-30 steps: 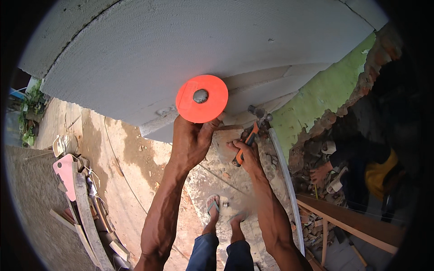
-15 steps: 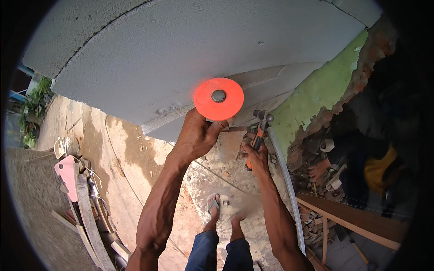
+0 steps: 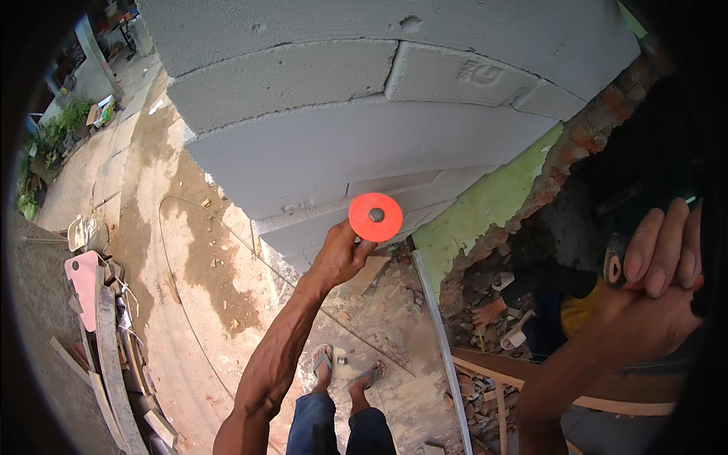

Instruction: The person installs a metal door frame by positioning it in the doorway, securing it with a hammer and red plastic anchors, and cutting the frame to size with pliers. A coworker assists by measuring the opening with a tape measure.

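My left hand (image 3: 340,256) grips a chisel-like tool just below its round red guard (image 3: 365,220), which has a metal striking cap at its centre; the rest of that tool is hidden. It is held against the pale block wall (image 3: 326,148) near its lower left part. Out at the right of the picture, my right hand (image 3: 656,284) is raised, its fingers wrapped round the black and orange handle of a hammer (image 3: 613,262), whose head I cannot make out.
A green, broken brick-edged wall (image 3: 493,197) borders a dark opening where a bent co-worker's hand (image 3: 487,313) rests among rubble. A long metal bar (image 3: 436,334) and timber beam (image 3: 607,402) lie below. Planks (image 3: 110,356) and a pink board (image 3: 80,280) stand left, beside paving.
My right hand has swung from beside the red guard up and out to the right with the hammer. The view has shifted, showing more wall; the guard now appears lower.
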`<action>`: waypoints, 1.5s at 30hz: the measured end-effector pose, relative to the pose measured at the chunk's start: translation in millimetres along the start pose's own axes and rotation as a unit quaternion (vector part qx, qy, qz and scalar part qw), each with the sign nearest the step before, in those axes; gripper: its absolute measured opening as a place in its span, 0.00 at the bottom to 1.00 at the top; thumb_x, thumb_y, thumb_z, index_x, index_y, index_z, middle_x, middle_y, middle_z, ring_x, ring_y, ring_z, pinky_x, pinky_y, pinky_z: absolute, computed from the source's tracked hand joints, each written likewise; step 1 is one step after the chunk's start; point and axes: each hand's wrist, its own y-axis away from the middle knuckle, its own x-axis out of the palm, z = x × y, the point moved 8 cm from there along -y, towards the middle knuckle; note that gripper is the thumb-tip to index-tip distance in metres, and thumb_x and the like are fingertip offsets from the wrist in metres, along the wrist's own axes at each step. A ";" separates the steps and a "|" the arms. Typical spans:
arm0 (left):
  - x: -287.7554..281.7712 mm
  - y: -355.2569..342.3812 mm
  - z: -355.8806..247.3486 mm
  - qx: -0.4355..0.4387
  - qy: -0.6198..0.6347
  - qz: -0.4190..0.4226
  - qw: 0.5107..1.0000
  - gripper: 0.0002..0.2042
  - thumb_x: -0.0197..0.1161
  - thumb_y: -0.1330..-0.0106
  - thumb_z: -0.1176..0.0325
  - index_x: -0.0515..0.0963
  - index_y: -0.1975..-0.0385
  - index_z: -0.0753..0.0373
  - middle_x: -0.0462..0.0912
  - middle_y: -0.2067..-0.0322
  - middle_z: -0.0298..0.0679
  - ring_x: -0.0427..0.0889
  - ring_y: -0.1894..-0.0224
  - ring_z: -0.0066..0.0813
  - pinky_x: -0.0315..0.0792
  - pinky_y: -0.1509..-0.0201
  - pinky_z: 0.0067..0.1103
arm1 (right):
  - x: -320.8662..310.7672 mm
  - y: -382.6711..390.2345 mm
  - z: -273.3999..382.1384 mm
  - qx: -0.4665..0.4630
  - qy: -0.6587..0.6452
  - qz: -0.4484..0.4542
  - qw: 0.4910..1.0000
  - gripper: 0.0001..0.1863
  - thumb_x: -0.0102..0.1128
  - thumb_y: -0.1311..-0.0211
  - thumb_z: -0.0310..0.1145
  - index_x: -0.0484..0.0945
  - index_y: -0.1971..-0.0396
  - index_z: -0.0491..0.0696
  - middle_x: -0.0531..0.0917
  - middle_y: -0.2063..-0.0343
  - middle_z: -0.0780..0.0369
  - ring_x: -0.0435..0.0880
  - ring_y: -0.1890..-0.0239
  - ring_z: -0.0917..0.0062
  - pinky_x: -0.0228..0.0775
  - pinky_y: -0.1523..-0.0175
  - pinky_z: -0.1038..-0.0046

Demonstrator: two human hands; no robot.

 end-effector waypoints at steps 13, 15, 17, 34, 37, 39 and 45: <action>8.8 10.9 -9.2 0.024 0.002 0.019 1.000 0.12 0.58 0.31 0.76 0.72 0.49 0.68 0.83 0.60 0.54 0.85 0.61 0.49 0.80 0.60 0.34 | 42.2 20.5 -24.2 0.166 0.098 0.040 0.980 0.21 0.49 0.23 0.53 0.67 0.69 0.50 0.65 0.85 0.70 0.60 0.90 0.89 0.56 0.88 0.85; 10.5 12.2 -6.3 0.012 -0.003 0.024 1.000 0.12 0.61 0.31 0.73 0.73 0.50 0.68 0.82 0.61 0.54 0.85 0.62 0.50 0.82 0.61 0.35 | 50.6 -2.6 -4.0 0.103 0.004 0.100 0.990 0.21 0.42 0.21 0.49 0.62 0.75 0.53 0.61 0.88 0.69 0.57 0.92 0.88 0.55 0.90 0.86; 12.7 16.6 -8.4 0.020 -0.009 0.024 0.999 0.13 0.62 0.31 0.73 0.73 0.50 0.68 0.82 0.62 0.54 0.86 0.62 0.51 0.82 0.61 0.35 | 38.9 48.0 -40.7 0.147 0.162 0.071 0.973 0.18 0.52 0.24 0.48 0.69 0.68 0.49 0.69 0.82 0.67 0.71 0.78 0.82 0.67 0.73 0.78; 22.8 45.6 -9.8 0.004 -0.009 0.078 0.997 0.21 0.66 0.36 0.75 0.72 0.43 0.63 0.83 0.54 0.51 0.85 0.53 0.52 0.82 0.57 0.34 | 11.5 163.8 -129.9 0.516 0.330 0.314 0.726 0.23 0.60 0.28 0.50 0.77 0.59 0.40 0.70 0.79 0.69 0.69 0.76 0.83 0.65 0.69 0.74; 26.9 50.3 -15.0 0.064 -0.047 0.080 0.994 0.26 0.68 0.36 0.71 0.70 0.37 0.61 0.83 0.52 0.48 0.83 0.50 0.53 0.81 0.52 0.36 | 3.0 180.8 -148.7 0.529 0.294 0.272 0.749 0.20 0.60 0.27 0.48 0.77 0.66 0.43 0.70 0.81 0.71 0.68 0.76 0.87 0.64 0.68 0.76; 28.4 49.9 -3.3 0.011 -0.019 0.094 0.995 0.28 0.69 0.35 0.69 0.68 0.35 0.59 0.82 0.52 0.48 0.82 0.51 0.52 0.77 0.49 0.37 | 14.2 151.0 -115.3 0.378 0.275 0.237 0.851 0.20 0.60 0.26 0.46 0.74 0.73 0.46 0.70 0.83 0.72 0.66 0.78 0.88 0.62 0.72 0.78; 21.8 34.7 6.8 0.001 -0.012 0.095 0.995 0.27 0.68 0.34 0.71 0.69 0.35 0.58 0.83 0.57 0.47 0.81 0.58 0.47 0.77 0.53 0.34 | -10.3 107.3 -79.6 0.280 0.188 0.061 0.939 0.21 0.60 0.25 0.43 0.71 0.79 0.48 0.70 0.82 0.74 0.65 0.77 0.91 0.59 0.72 0.78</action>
